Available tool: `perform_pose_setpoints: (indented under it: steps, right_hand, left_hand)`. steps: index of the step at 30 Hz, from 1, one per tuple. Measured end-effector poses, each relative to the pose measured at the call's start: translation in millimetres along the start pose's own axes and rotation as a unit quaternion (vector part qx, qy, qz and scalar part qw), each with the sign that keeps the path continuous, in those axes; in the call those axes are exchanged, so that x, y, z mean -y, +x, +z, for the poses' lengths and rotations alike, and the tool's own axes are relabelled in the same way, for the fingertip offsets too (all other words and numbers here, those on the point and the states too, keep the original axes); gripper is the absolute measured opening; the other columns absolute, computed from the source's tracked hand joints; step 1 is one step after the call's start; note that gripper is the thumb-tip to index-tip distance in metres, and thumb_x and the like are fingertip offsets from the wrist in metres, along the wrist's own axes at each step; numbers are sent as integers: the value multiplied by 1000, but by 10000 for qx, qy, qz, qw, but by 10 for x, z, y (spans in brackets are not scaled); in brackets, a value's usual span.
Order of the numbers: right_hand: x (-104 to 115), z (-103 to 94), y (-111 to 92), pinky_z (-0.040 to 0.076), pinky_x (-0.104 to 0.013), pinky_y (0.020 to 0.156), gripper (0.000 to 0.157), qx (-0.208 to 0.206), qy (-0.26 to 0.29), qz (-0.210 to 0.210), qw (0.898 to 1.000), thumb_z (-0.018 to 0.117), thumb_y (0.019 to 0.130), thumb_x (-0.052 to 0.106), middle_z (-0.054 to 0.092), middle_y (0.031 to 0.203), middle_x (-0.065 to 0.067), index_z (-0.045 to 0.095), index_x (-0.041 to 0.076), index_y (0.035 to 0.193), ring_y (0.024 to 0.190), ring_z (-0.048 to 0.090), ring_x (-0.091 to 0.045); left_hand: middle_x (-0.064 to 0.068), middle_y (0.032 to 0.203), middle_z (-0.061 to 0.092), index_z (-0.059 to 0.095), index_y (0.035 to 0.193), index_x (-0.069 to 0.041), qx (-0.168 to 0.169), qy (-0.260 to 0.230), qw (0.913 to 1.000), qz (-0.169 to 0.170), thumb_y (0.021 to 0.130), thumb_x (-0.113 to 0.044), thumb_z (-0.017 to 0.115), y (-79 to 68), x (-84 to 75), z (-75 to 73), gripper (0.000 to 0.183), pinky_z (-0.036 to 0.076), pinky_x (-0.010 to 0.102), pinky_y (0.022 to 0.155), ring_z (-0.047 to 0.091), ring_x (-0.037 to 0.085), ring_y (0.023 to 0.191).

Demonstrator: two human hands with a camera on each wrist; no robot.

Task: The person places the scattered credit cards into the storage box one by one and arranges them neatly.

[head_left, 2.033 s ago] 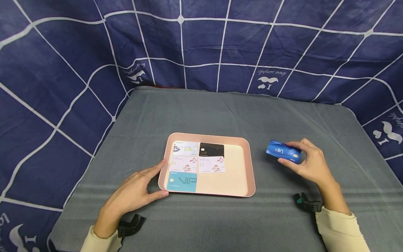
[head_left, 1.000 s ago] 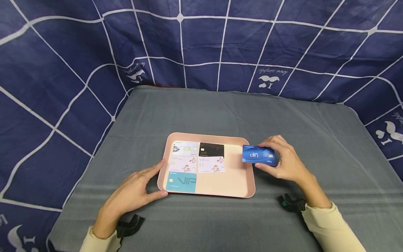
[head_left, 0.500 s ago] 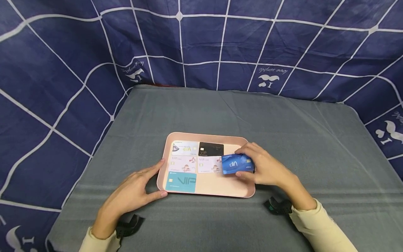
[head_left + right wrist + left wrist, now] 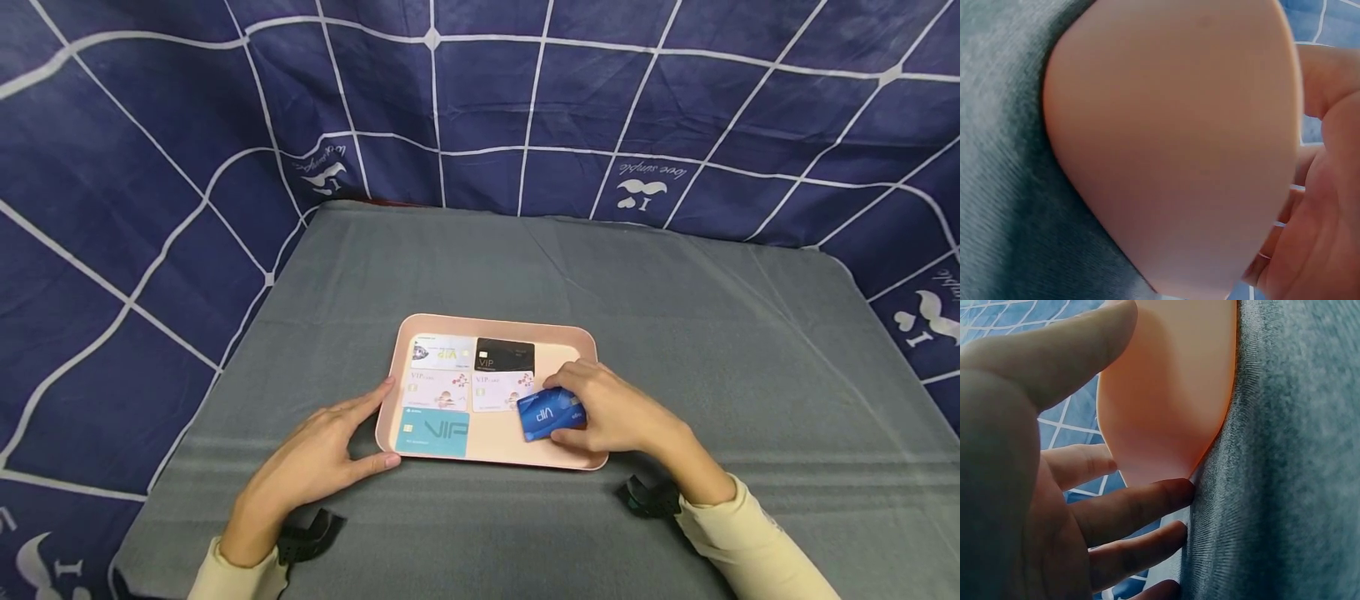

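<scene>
My right hand (image 4: 611, 408) pinches a blue VIP card (image 4: 546, 414) by its right end, tilted, over the right half of a pink tray (image 4: 595, 437). In the right wrist view the tray wall (image 4: 1179, 137) hides the card and the fingertips. My left hand (image 4: 322, 458) rests at the tray's left side, fingertips and thumb against the rim, fingers fairly straight. Lying in the tray are a white card (image 4: 441, 353), a black card (image 4: 504, 356), two pinkish-white cards (image 4: 437, 391) side by side, and a teal card (image 4: 435, 432) at the front left.
A grey cloth (image 4: 465, 267) covers the table. Behind it and at the sides hangs a dark blue curtain (image 4: 480, 100) with white grid lines. Each wrist wears a black strap mount (image 4: 311, 536).
My right hand has carried the blue card leftward from beside the tray, then lower over the tray's right half. The left hand has stayed at the tray's left edge.
</scene>
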State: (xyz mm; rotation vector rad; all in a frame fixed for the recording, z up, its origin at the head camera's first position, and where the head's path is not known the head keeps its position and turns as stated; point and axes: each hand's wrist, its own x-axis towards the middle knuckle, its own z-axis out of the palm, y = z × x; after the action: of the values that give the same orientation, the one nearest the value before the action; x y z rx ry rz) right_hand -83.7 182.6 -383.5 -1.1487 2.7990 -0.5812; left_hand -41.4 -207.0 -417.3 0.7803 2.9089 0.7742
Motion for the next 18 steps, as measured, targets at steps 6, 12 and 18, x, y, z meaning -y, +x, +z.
perform_pose_setpoints:
  steps: [6, 12, 18]
  right_hand:
    - [-1, 35, 1, 49, -37, 91, 50, 230, 17, 21, 9997, 85, 73, 32, 64, 105, 2, 67, 7, 113, 96, 57, -12]
    - [-8, 73, -2, 49, -35, 89, 50, 288, -33, -33, 9996, 86, 70, 35, 59, 103, 4, 69, 9, 109, 95, 55, -12]
    - [5, 115, -2, 49, -32, 85, 50, 299, -157, -84, 9994, 86, 69, 39, 55, 100, 5, 69, 11, 106, 93, 52, -11]
  left_hand:
    - [13, 145, 51, 39, 153, -10, 2, 2, 10000, 6, 83, -56, 73, 3, 0, 1, 91, 46, 55, 98, 55, 34, 125]
    - [13, 145, 51, 39, 153, -10, -6, 1, 10000, 20, 83, -55, 73, 5, 9, 3, 90, 45, 55, 98, 55, 34, 125]
    - [13, 145, 51, 38, 153, -10, 11, 1, 10000, -1, 83, -54, 74, 7, 12, 2, 91, 46, 55, 98, 55, 35, 125]
